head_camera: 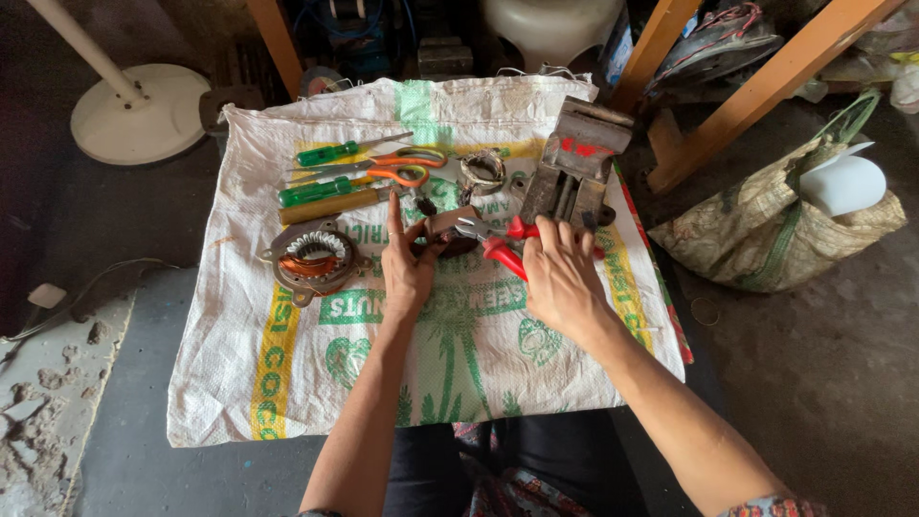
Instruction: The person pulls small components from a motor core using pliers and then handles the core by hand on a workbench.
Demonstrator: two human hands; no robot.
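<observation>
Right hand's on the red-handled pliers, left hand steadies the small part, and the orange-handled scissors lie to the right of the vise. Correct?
Not quite. In the head view the orange-handled scissors lie left of the vise, beside the green-handled screwdrivers. The right hand on the red-handled pliers and the left hand on the small part are correct.

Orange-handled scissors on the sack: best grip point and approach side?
Take the scissors by the orange handle loops at their right end, coming from above. The blades point left, lying between the green-handled screwdrivers; the loops probably give fingers an easier hold, though the metal ring sits close on their right.
</observation>
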